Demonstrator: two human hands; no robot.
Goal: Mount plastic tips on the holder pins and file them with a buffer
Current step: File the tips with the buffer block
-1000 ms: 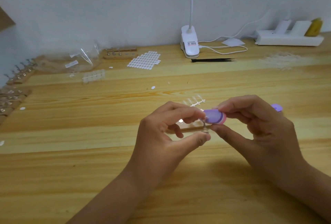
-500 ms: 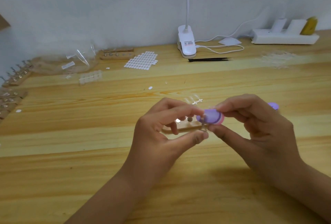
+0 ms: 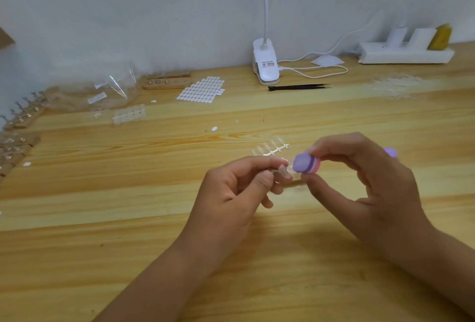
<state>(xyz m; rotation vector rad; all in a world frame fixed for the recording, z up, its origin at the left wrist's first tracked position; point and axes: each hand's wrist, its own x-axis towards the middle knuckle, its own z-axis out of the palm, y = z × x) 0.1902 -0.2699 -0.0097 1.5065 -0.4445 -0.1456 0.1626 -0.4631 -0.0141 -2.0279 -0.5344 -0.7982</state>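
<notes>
My left hand (image 3: 231, 190) pinches a holder pin with a clear plastic tip (image 3: 282, 171) on its end, held above the table's middle. My right hand (image 3: 370, 188) grips a purple and pink buffer block (image 3: 307, 163) between thumb and fingers, its end right beside the tip. Behind the hands lies a clear strip of plastic tips (image 3: 270, 148). A wooden holder base (image 3: 295, 183) on the table is mostly hidden by my fingers.
At the back stand a white clip lamp (image 3: 266, 64), black tweezers (image 3: 298, 87), a sheet of white adhesive tabs (image 3: 201, 89), a wooden holder block (image 3: 167, 82) and a power strip (image 3: 406, 53). More holders with pins (image 3: 23, 116) line the left edge near clear bags (image 3: 102, 87).
My left hand has turned the pin so the clear tip now faces up toward the buffer. The buffer has tilted slightly in my right hand. Both hands stay in the same spot.
</notes>
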